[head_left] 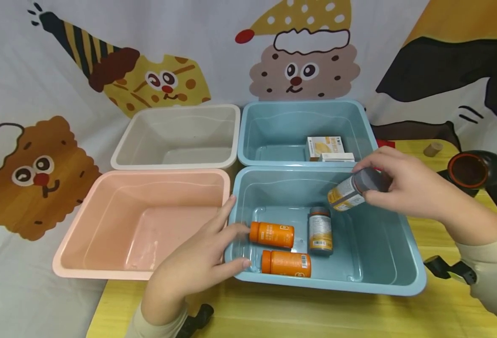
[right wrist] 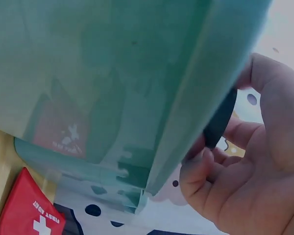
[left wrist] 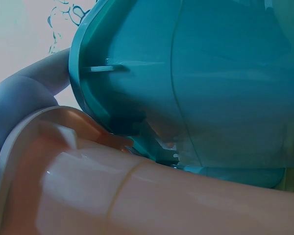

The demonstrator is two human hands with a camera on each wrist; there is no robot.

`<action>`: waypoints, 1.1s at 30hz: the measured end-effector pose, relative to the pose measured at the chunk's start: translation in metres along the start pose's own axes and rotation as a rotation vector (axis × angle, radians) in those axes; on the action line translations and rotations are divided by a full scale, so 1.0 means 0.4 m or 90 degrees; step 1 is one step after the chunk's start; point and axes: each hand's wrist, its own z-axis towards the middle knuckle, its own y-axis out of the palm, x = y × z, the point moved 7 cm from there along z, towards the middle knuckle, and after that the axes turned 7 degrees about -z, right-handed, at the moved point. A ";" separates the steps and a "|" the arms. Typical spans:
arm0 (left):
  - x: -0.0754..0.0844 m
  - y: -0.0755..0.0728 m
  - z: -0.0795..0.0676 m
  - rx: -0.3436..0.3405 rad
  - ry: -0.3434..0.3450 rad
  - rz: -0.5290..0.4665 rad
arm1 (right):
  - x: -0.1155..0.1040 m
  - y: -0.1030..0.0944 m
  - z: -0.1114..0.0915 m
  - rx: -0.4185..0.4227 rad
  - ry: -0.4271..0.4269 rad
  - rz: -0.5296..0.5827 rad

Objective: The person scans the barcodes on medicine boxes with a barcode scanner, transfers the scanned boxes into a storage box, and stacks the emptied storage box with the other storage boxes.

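Note:
My right hand (head_left: 409,183) grips a supplement bottle (head_left: 345,195) by its dark grey lid, tilted over the right side of the front blue bin (head_left: 384,281). In the right wrist view, the bin wall hides most of that bottle. Spread fingers of my left hand (head_left: 198,253) rest at the same bin's left rim, beside the pink bin (head_left: 79,272). Inside the front blue bin lies another grey-lidded bottle (head_left: 320,232). Two orange bottles, an upper one (head_left: 274,234) and a lower one (head_left: 288,264), lie on their sides near my left fingertips.
Behind stand a beige bin (head_left: 181,136) and a second blue bin (head_left: 265,112) with small boxes (head_left: 325,145) in it. A dark round object (head_left: 468,170) and a small wooden cylinder (head_left: 432,149) sit at right. A red first aid pouch (right wrist: 29,210) lies beside the bins.

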 end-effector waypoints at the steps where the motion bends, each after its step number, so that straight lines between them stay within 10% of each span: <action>1: 0.000 0.000 0.000 0.000 0.000 0.000 | 0.002 -0.002 -0.002 -0.002 0.003 0.007; 21: 0.002 0.000 -0.004 -0.002 -0.006 -0.001 | 0.048 -0.156 -0.040 0.091 0.066 -0.065; 33: -0.001 0.002 -0.002 -0.005 -0.016 -0.003 | 0.182 -0.239 -0.065 0.207 -0.006 0.056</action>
